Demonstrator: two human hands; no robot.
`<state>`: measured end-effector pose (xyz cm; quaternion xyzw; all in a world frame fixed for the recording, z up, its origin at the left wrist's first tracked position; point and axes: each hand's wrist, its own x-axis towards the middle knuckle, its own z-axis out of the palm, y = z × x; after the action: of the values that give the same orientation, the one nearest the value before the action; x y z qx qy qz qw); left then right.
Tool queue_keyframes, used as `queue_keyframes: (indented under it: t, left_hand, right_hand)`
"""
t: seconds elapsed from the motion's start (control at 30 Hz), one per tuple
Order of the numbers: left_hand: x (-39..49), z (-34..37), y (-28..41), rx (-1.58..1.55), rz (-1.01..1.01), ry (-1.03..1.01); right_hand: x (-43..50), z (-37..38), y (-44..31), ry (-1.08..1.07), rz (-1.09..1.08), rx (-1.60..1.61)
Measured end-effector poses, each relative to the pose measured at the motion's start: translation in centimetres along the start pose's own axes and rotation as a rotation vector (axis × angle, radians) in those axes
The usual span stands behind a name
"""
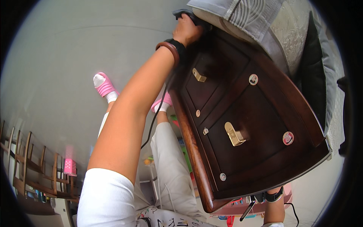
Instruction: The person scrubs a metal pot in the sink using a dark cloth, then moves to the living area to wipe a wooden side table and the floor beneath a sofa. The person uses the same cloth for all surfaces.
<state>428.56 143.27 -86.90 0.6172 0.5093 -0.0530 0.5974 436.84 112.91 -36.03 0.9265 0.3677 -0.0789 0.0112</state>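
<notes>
My left hand [187, 30] grips a dark grey cloth [183, 12] at the far corner of a dark brown wooden nightstand [190, 143], close to the bed. The nightstand's two drawer fronts carry brass-coloured handles [234, 134] and several small round stickers [288, 138]. Beyond the nightstand's near edge, at the lower right, my right forearm [273, 211] and banded wrist show, while the hand itself is hidden behind the wood. What it touches cannot be seen.
A bed with grey patterned bedding [255, 20] borders the nightstand. A black cable [154, 119] hangs by my left arm. My feet wear pink slippers [105, 86] on the grey floor [56, 71]. Wooden chairs [39, 170] and a pink dotted container [70, 166] are at lower left.
</notes>
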Motion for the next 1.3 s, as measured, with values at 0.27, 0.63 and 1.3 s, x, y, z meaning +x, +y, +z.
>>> queue_keyframes:
  t: [0.27, 0.63, 1.3]
  left_hand:
    - [-7.9, -0.2, -9.4, -0.066, -0.017, -0.236]
    - [-16.5, -5.8, -15.2, 0.084, -0.337, -0.678]
    - [-18.3, 0.5, -5.6, -0.267, 0.311, 0.163]
  right_hand:
    - [1.4, 0.6, -1.7, 0.016, 0.030, 0.063]
    - [3.6, 1.8, -3.8, 0.050, -0.033, 0.075]
    - [5.6, 3.1, -6.5, 0.065, -0.006, 0.327]
